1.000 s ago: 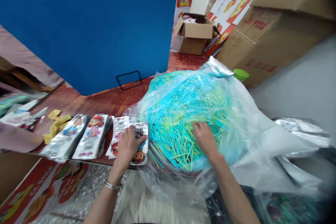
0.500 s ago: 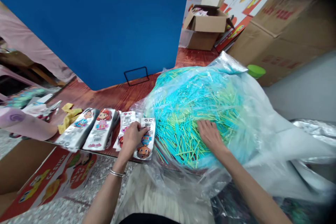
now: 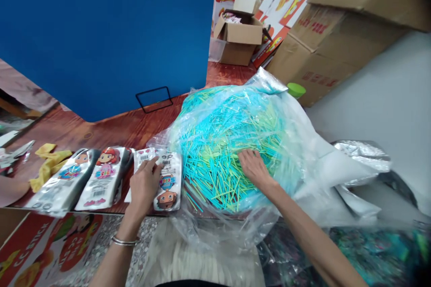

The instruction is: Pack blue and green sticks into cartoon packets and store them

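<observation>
Left hand (image 3: 144, 184) now farther left, white packets (image 3: 142, 155) beneath

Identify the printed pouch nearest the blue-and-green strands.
The rightmost pouch, beside the strands; its printed face is upside down, while the two leftmost pouches show upright faces.

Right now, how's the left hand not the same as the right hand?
The left hand is on the white packets, but the right hand touches the blue and green sticks. The left hand has a silvery bracelet at its wrist; the right hand has none. Both hands are gloveless, with their backs showing.
</observation>
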Available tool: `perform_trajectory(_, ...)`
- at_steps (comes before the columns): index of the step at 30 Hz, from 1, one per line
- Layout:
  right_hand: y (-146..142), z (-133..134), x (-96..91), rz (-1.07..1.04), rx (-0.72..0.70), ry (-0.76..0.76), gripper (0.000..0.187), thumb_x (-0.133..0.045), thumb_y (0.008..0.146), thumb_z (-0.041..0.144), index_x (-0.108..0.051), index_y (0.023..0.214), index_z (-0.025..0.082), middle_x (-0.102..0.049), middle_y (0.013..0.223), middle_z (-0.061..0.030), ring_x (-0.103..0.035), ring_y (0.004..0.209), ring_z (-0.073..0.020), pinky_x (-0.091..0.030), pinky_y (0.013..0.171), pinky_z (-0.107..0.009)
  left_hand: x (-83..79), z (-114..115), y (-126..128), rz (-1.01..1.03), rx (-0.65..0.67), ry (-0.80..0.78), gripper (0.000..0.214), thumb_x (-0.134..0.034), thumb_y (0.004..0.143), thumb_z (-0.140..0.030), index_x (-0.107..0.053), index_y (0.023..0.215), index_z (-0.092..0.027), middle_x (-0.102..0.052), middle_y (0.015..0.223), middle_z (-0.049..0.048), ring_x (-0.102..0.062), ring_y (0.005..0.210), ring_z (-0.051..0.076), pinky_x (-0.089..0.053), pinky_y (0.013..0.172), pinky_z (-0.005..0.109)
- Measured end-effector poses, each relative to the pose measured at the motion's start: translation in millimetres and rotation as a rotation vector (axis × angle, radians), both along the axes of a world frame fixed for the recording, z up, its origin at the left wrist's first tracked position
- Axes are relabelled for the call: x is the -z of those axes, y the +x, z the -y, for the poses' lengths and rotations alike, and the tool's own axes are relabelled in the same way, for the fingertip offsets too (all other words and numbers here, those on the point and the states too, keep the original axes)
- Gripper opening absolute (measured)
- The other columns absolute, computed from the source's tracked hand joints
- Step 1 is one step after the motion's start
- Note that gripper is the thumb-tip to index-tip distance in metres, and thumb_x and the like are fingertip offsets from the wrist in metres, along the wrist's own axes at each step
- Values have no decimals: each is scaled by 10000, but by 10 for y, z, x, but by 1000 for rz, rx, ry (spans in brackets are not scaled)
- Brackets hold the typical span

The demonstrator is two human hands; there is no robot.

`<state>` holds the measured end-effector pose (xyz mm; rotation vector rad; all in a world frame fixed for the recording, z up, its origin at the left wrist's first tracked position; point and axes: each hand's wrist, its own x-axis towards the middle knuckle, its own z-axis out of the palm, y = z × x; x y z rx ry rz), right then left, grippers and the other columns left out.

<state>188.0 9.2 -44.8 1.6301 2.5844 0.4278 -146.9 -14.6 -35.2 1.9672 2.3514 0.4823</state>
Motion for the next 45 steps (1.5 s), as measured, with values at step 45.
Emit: perform_trajectory(45,-889,711,183,-1877,273,-635,206,-395,919,388,-516,918,222,-541,753,2,-557,736,-149,-435,745,-308,146,-139,55,39,35,-67,710,-577,728,-575,-455,1228,-87,-585,990,149,-566,945,299,-447,792,376)
